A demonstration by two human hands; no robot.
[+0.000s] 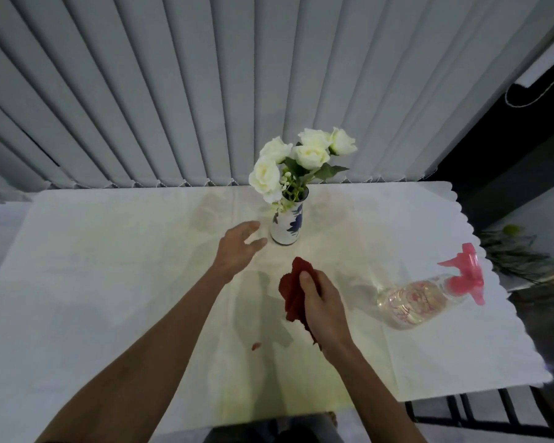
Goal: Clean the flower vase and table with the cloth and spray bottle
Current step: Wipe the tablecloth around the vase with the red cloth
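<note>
A white vase with blue flower print (287,227) stands upright near the far middle of the table (109,282), holding white roses (301,155). My left hand (237,247) hovers just left of the vase, fingers apart, holding nothing and not touching it. My right hand (322,298) grips a bunched red cloth (293,289) above the table's middle, in front of the vase. A clear spray bottle (410,303) with a pink trigger head stands at the right, apart from both hands.
A white cloth with a scalloped right edge covers the table. A small red scrap (256,346) lies near the front middle. Grey vertical blinds (205,91) hang behind the table. Green stems (515,254) lie beyond the right edge.
</note>
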